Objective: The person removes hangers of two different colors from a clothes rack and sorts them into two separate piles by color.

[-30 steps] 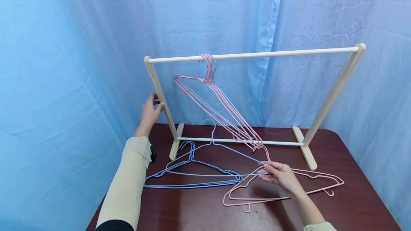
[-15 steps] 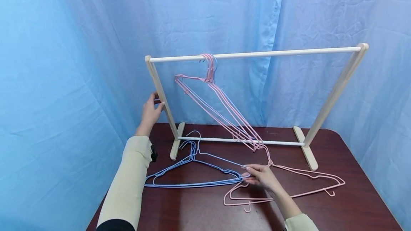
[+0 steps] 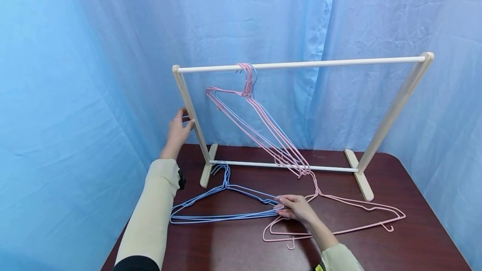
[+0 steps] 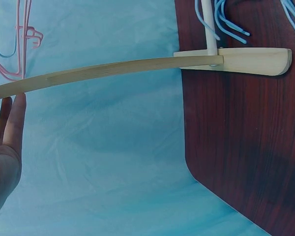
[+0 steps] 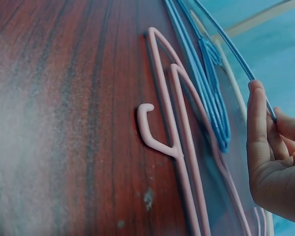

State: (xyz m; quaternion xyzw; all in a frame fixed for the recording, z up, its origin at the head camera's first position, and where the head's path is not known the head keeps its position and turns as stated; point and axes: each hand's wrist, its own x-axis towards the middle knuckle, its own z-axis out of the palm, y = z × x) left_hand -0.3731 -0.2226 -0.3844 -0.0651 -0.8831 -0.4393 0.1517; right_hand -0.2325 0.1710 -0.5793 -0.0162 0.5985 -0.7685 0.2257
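Note:
My left hand [image 3: 178, 129] holds the left wooden post [image 4: 113, 69] of a small clothes rack, thumb on one side and fingers behind. Near the table's middle my right hand [image 3: 296, 209] pinches the right corner of a light blue wire hanger [image 5: 237, 55]. This hanger lies over or just above a group of blue hangers [image 3: 226, 217], its hook close to theirs. In the right wrist view its arm stands apart from the blue group [image 5: 219, 140]. Pink hangers [image 5: 146, 130] lie on the table below the right hand.
Several pink hangers [image 3: 246, 80] and a blue one hang from the rack's white top rail [image 3: 339, 63]. A lower bar [image 3: 331, 168] and wooden feet [image 3: 363, 186] stand on the dark red table [image 3: 241, 250]. Blue curtains [image 3: 94, 74] surround it.
My right hand has moved left and slightly down with the blue hanger, bringing it over the blue group. The left hand has kept its hold on the rack post.

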